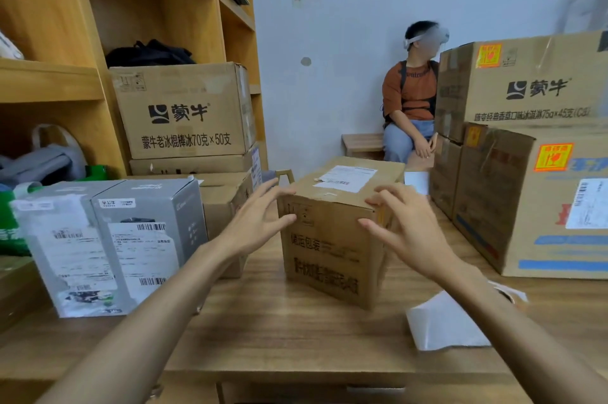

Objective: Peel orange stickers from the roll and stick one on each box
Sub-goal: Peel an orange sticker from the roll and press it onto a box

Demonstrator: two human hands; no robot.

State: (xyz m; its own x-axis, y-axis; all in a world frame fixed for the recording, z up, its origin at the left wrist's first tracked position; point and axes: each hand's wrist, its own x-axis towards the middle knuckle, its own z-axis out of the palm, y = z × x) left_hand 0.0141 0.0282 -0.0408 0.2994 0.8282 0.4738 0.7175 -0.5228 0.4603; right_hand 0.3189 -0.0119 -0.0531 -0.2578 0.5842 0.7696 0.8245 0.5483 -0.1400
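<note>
Box [329, 239]: mid-table, front and top bare of orange. Left hand [260, 219] and right hand [404, 229]: fingers spread, grip released, flanking its top corners, likely to turn it. Stickered boxes [510, 206]: stacked at the right edge. Roll: unseen.

Storeroom or parcel back room. Plain white wall [329, 58]; tall wooden shelving [98, 81] at left holds a dark bag [149, 53] and loose items. Brand-printed cartons [184, 110] stacked on both sides, those at right bearing orange fragile stickers [554, 157]. Grey retail boxes [108, 245] and a brown carton [332, 239] carry barcoded shipping labels. Nearest boxes stand on a wooden counter [296, 331]. A second person [411, 97] sits on a low bench [362, 142] by the wall, headset on
</note>
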